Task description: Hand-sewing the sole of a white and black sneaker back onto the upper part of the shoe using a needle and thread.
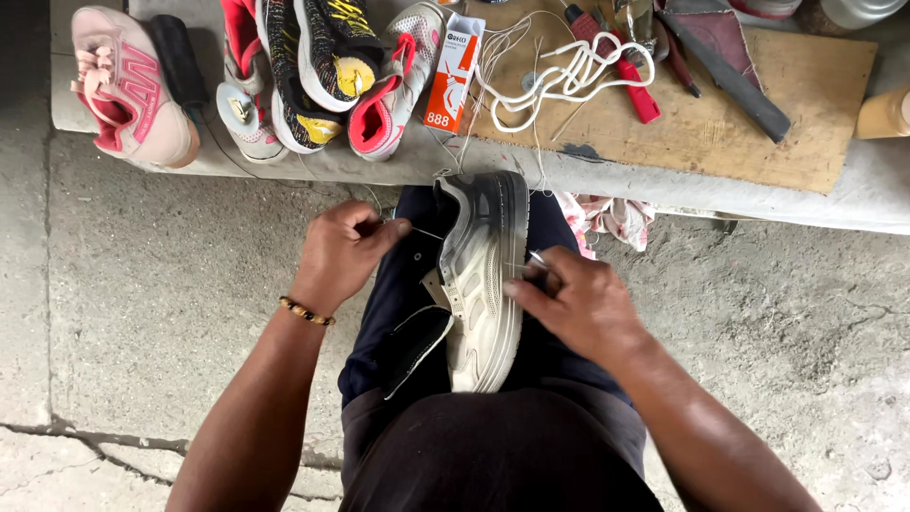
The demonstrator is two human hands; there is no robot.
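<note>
Shoe (482, 284) first: it is grey and white, and it lies on its side on the person's lap, between the knees, with the sole turned to the right. The left hand (343, 251) is closed, and its grip pinches a thin thread (427, 233) that runs tight across to the top of the shoe. The right hand (578, 301) sits against the edge of the sole. Its grip is pressed together on a small shiny needle (536, 257) poking out by the sole.

To do this stitch well, I think the thread should be pulled slow and straight, so it goes snug but does not snap. The knees should hold the shoe firm so it does not roll. The needle should stay close to the sole edge, and the fingers should keep clear of the sharp tip.

Up ahead is the desk (853, 190), with a pink shoe (133, 90), more sport shoes (313, 66), an orange and white box (453, 71), white laces (569, 76), and a wooden board (758, 123).
</note>
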